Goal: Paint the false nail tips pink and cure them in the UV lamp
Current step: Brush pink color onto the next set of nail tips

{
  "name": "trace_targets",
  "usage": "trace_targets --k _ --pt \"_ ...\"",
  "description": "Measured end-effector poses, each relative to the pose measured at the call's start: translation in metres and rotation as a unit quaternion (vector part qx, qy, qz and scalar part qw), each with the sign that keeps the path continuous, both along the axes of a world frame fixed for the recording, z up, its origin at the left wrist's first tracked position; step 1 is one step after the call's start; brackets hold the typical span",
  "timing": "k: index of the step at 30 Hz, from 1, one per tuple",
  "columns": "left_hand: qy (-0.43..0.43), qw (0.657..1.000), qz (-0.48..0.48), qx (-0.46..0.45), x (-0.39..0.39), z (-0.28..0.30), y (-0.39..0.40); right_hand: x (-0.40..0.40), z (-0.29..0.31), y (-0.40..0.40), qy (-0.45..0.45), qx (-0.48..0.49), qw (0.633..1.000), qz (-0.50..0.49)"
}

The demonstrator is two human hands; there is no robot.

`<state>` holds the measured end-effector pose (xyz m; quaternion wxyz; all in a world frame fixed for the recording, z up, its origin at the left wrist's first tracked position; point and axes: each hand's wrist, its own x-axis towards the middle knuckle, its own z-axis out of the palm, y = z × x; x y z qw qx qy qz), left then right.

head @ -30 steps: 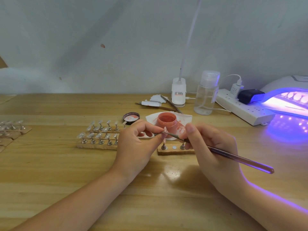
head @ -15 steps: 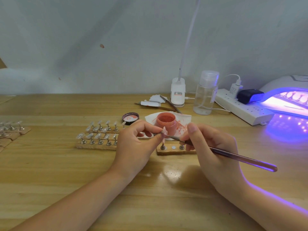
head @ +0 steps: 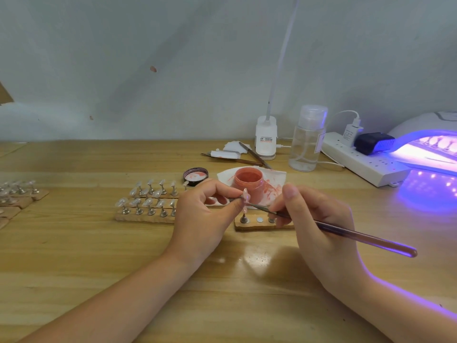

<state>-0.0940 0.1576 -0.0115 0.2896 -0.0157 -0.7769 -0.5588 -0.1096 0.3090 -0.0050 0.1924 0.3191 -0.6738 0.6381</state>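
My left hand (head: 205,214) pinches a small false nail tip (head: 245,196) on its metal stand, held just in front of the open pink paint jar (head: 248,181). My right hand (head: 319,224) grips a long brush (head: 358,237); its bristle end touches the nail tip. Below them lies a short wooden holder (head: 262,224) with a metal peg and round magnets. A longer wooden holder (head: 143,216) with several clear nail tips sits to the left. The UV lamp (head: 430,152) glows violet at the far right, with tips inside.
The jar lid (head: 195,175) lies beside a stained paper (head: 274,180). A clear pump bottle (head: 308,139), white lamp base (head: 265,137), power strip (head: 363,162) and spare tools (head: 237,154) stand behind. More nail holders (head: 17,194) lie at the left edge.
The brush tip has moved slightly along the nail tip, and the handle end has dipped a little lower. Both hands otherwise hold their places.
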Motion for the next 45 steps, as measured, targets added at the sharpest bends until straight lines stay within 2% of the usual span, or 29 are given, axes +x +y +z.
trace_targets --k 5,14,23,30,39,45 --pt "0.010 0.999 -0.022 0.036 0.000 0.000 0.000 0.001 0.004 0.003 -0.006 -0.014 1.000 0.001" --pt "0.022 0.985 -0.083 0.148 -0.001 0.000 0.002 -0.007 0.014 0.005 -0.121 -0.091 0.988 0.004" --pt "0.009 0.999 -0.042 0.026 0.003 0.003 0.004 -0.013 0.018 0.004 -0.205 -0.131 0.969 0.053" --pt "0.003 0.996 -0.068 0.051 0.002 0.005 0.006 -0.016 0.018 0.001 -0.257 -0.122 0.954 0.095" --pt "-0.004 0.989 -0.122 0.084 0.003 0.005 0.007 -0.017 0.014 0.000 -0.278 -0.123 0.946 0.115" --pt "-0.010 0.989 -0.113 0.096 0.002 0.004 0.005 -0.018 0.014 0.001 -0.289 -0.133 0.942 0.108"
